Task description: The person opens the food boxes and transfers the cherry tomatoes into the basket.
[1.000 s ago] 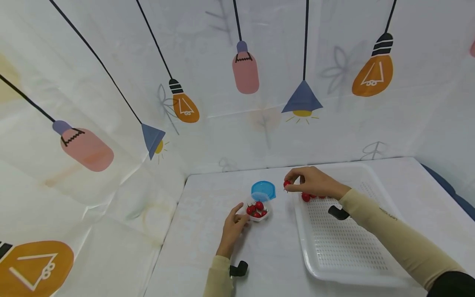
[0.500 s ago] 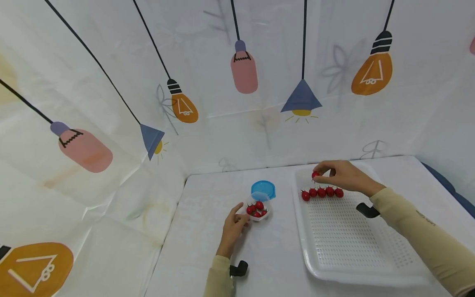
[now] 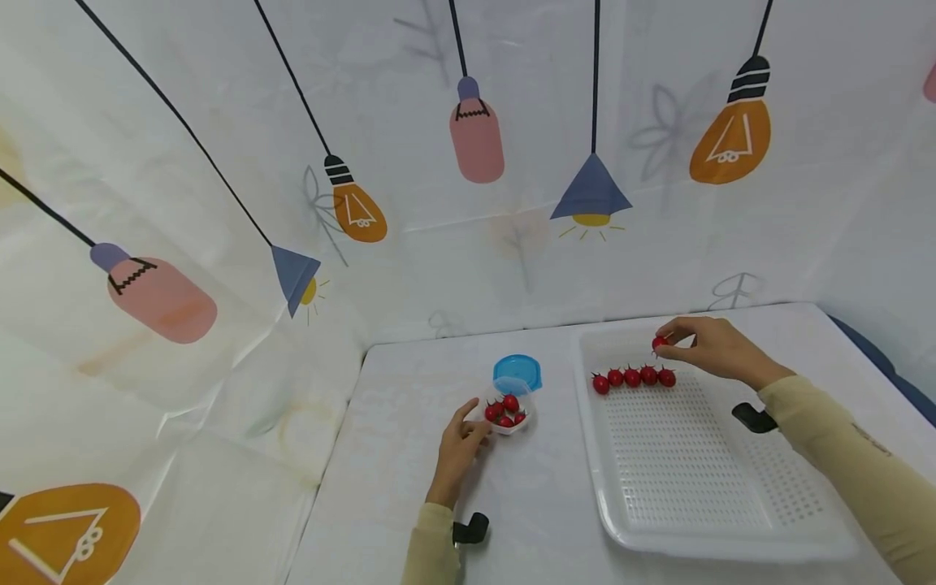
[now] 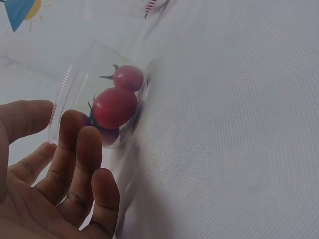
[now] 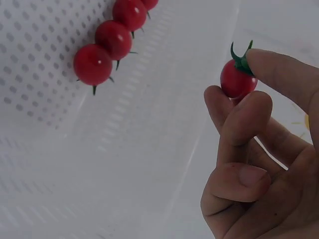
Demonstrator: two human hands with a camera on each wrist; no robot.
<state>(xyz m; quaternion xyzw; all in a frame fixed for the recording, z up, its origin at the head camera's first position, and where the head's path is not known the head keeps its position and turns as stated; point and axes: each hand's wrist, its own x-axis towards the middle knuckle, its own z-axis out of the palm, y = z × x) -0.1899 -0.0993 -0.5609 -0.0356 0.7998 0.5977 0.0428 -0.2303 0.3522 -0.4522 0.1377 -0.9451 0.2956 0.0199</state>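
Observation:
My right hand (image 3: 717, 349) pinches a cherry tomato (image 5: 238, 79) with a green stem between thumb and fingers. It is raised above the back of a white perforated plastic tray (image 3: 687, 471). Just below and to the left, several cherry tomatoes (image 3: 632, 377) lie in a row near the tray's back wall. My left hand (image 3: 459, 447) holds a small clear plastic cup (image 4: 82, 74) at its side, fingers and thumb curled about the rim and wall. Inside the cup sit several more cherry tomatoes (image 4: 114, 107) with green stems.
A blue round lid (image 3: 517, 371) lies open behind the cup, to the left of the tray. The white-covered table (image 3: 541, 504) ends at a white curtain (image 3: 439, 268) printed with lamps, which stands along the back and left.
My right hand has carried the cherry tomato rightward from between cup and tray to above the tray's back, uncovering the tomato row. My left hand stays at the cup.

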